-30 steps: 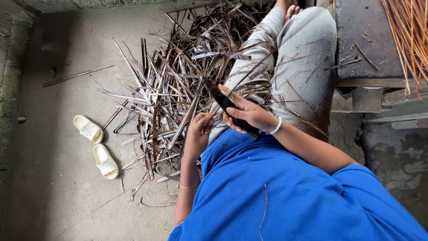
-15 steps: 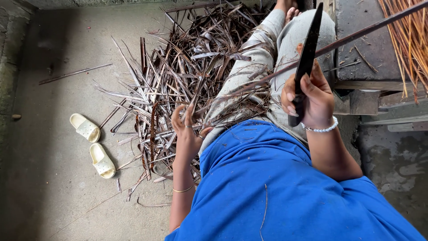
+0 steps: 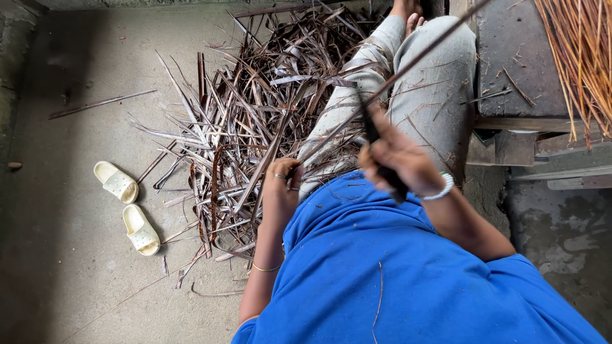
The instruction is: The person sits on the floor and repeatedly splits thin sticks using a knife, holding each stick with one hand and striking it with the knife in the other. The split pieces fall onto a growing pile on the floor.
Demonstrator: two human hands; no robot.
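My left hand (image 3: 284,181) pinches the near end of a long thin brown leaf rib (image 3: 408,64) that runs up and right, out past the top edge. My right hand (image 3: 398,159), with a white bead bracelet at the wrist, grips a dark knife (image 3: 373,137) whose blade lies against the rib just above my lap. I sit in a blue shirt and grey trousers (image 3: 433,89), legs stretched forward. A heap of dry brown leaf strips (image 3: 255,121) lies on the floor left of my legs.
Two pale yellow sandals (image 3: 127,207) lie on the concrete floor at the left. A bundle of orange-brown stripped ribs (image 3: 580,57) rests on a dark slab (image 3: 510,57) at the upper right. One stray stick (image 3: 102,104) lies at the far left.
My right hand has come back down from its raised position, bringing the knife onto the rib near my lap. My left hand stays low, now gripping the rib's near end.
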